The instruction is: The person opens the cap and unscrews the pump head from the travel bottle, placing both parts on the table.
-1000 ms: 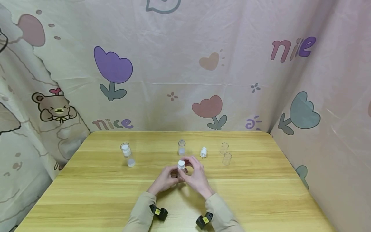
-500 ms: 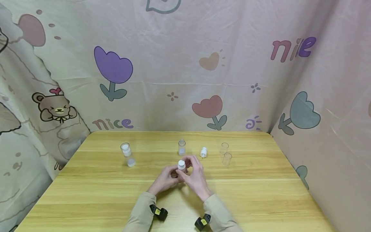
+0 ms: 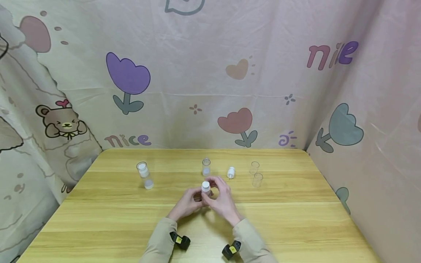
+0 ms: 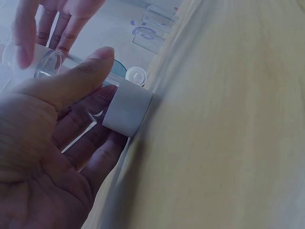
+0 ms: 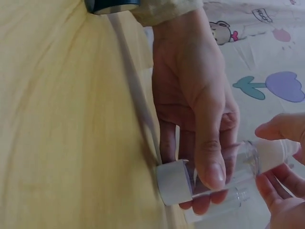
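Observation:
A small clear bottle with a white base and a white pump head (image 3: 205,186) stands between both hands at mid-table. My left hand (image 3: 187,204) grips its clear body, thumb across the near side, as the left wrist view shows with the white base (image 4: 127,109) below the fingers. The base sits at the tabletop. On the white collar (image 5: 271,155), my right hand (image 3: 223,201) pinches with thumb and fingers. Just behind the hands is another clear bottle (image 3: 206,168) without a pump. A loose white pump head (image 3: 231,172) lies to its right.
Two clear caps (image 3: 254,168) (image 3: 257,180) stand at the back right. Back left holds a bottle with pump and clear cap (image 3: 144,176). A printed curtain (image 3: 184,73) hangs behind and beside the wooden table (image 3: 108,219).
My right hand and wrist shifted slightly left, then back right, with the fingers staying at the pump collar. The left hand and bottle kept their place.

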Tool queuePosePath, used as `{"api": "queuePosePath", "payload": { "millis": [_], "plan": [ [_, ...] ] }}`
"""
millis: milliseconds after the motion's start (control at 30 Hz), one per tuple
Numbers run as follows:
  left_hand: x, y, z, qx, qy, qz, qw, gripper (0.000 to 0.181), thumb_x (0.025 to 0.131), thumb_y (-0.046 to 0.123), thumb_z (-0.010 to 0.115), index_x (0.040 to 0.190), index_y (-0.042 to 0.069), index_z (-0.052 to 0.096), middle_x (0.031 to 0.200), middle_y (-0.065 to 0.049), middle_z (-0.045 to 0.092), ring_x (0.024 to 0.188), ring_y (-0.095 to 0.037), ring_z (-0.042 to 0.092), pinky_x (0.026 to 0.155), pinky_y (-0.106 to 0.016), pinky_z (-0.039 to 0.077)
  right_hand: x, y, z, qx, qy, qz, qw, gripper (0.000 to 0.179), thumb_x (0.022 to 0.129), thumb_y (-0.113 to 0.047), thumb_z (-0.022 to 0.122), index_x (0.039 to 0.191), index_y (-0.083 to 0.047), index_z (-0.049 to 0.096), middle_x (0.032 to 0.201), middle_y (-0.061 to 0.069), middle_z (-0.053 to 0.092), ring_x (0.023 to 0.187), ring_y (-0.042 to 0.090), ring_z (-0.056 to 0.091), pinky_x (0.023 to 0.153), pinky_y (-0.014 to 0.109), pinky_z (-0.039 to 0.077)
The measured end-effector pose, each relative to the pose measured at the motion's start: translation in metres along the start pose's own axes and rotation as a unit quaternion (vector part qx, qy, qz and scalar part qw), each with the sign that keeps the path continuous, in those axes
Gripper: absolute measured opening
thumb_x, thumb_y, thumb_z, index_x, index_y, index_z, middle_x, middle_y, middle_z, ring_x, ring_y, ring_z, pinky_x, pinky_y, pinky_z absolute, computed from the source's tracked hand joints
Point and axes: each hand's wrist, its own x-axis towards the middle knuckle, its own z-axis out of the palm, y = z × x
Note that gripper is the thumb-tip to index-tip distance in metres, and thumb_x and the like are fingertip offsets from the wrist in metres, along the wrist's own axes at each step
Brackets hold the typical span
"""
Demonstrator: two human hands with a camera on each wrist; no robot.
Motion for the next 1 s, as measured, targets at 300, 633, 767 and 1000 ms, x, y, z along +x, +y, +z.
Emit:
{"api": "queuePosePath", "payload": {
  "millis": [300,633,767,1000],
  "plan": [
    [0.0003,0.0,0.0007,0.001,0.005,-0.004,1.0,0.03,0.089,0.004,0.074,0.118,-0.002,0.069,0.117,-0.022,0.073,0.111,-0.033,0.07,0.095,-0.017,0.055,-0.002,0.0001,0.0065,-0.044,0.046,-0.022,0.9977,0.046,0.073,-0.003,0.086,0.113,-0.004,0.063,0.101,0.008,0.064,0.088,0.018,0.062,0.079,0.04,0.058],
    [0.0001,-0.0006,0.0,-0.001,0.0,-0.003,1.0,0.034,0.089,0.005,0.074,0.121,-0.004,0.067,0.118,-0.022,0.072,0.11,-0.033,0.071,0.095,-0.018,0.056,0.0002,0.0006,0.002,-0.004,0.008,-0.015,0.9999,0.041,0.077,0.004,0.08,0.114,-0.003,0.064,0.106,0.011,0.066,0.094,0.023,0.068,0.086,0.04,0.061],
    [-0.0005,0.0004,-0.0002,0.008,0.003,-0.001,1.0,0.033,0.09,0.006,0.073,0.12,-0.003,0.067,0.118,-0.022,0.072,0.112,-0.036,0.069,0.098,-0.026,0.058,-0.0001,0.0002,0.0011,-0.007,0.004,-0.005,1.0,0.046,0.076,0.0,0.082,0.118,-0.005,0.063,0.109,0.009,0.065,0.097,0.022,0.066,0.09,0.041,0.058],
    [-0.0003,0.0003,0.0007,0.011,0.007,-0.003,0.9999,0.03,0.09,0.007,0.073,0.119,-0.001,0.069,0.118,-0.021,0.073,0.113,-0.035,0.069,0.098,-0.025,0.058,-0.0018,0.0013,0.0049,-0.029,0.033,-0.016,0.9989,0.046,0.075,-0.005,0.085,0.115,-0.005,0.063,0.103,0.007,0.065,0.089,0.019,0.062,0.081,0.041,0.057]
  ]
}}
